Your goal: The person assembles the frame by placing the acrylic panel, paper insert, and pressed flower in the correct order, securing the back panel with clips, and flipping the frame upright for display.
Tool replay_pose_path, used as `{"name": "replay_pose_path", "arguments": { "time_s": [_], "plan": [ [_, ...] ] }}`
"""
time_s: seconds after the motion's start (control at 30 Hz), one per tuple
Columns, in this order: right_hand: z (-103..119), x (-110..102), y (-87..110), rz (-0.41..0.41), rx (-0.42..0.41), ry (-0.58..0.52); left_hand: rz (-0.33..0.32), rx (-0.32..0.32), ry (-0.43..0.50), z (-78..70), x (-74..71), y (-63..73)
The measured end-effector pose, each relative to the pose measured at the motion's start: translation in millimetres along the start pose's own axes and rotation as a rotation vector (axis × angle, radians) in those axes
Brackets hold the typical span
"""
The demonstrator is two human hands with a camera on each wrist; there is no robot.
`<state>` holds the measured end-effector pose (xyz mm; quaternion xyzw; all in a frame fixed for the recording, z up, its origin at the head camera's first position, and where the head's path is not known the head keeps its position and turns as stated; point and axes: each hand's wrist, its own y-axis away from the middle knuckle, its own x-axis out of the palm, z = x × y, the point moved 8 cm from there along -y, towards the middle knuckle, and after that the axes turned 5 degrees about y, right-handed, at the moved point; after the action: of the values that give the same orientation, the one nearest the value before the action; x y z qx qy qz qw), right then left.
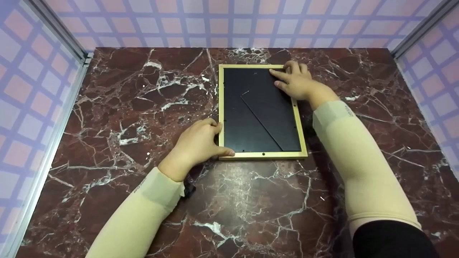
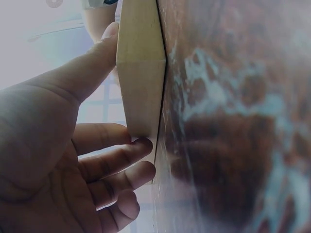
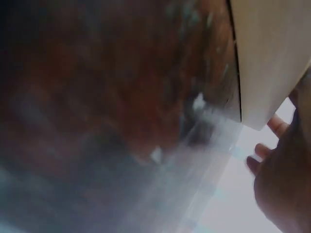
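A picture frame (image 1: 302,132) with gold-coloured edges lies back side up on the marbled table. Its black backing (image 1: 238,125) carries a diagonal line, with a small shiny bit near the line's upper end. At the near left corner, my left hand (image 1: 196,141) rests its straight thumb on the near bar, while its loosely bent fingers touch the left side. My right hand (image 1: 299,81) lies over the far right corner, index finger and thumb on the backing, other fingers reaching past the far bar. The frame's pale side (image 2: 141,82) shows close up in the left wrist view.
The dark red marbled table (image 1: 150,107) extends around the frame. Checked panels (image 1: 222,25) stand behind it and at both sides, with metal rails at the corners. A small dark object (image 1: 188,190) sits under the left wrist.
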<state>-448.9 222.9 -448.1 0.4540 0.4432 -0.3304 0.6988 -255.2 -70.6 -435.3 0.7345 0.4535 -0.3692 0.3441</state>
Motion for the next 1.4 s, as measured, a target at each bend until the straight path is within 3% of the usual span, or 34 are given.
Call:
{"name": "replay_pose_path", "arguments": {
  "time_s": [0.1, 0.3, 0.5, 0.67, 0.87, 0.97, 1.17, 1.4],
  "plan": [
    [1, 6, 8.8, 0.017, 0.011, -0.002, -0.001, -0.013, 0.010, 4.2, -0.6, 1.6],
    [11, 5, 37.0, -0.074, 0.015, -0.127, -0.002, -0.033, 0.023, 7.6, -2.1, 3.5],
    [48, -3, 66.3, -0.097, -0.029, -0.275, 0.035, -0.041, 0.045, 4.5, -10.4, -3.2],
    [83, 3, 85.4, -0.040, -0.029, -0.282, 0.124, -0.057, 0.215, 3.2, -19.5, -19.5],
    [94, 19, 92.4, -0.007, -0.032, -0.174, 0.030, -0.149, 0.335, 17.8, -32.3, -40.9],
    [93, 27, 92.7, 0.018, -0.002, -0.156, 0.048, -0.182, 0.429, 26.5, -24.9, -48.8],
    [93, 35, 87.2, 0.018, 0.022, -0.157, 0.127, -0.214, 0.720, 33.1, -3.9, -56.8],
    [92, 34, 81.8, -0.015, 0.015, -0.227, 0.096, -0.217, 0.826, 32.2, -1.2, -62.1]
  ]
}}
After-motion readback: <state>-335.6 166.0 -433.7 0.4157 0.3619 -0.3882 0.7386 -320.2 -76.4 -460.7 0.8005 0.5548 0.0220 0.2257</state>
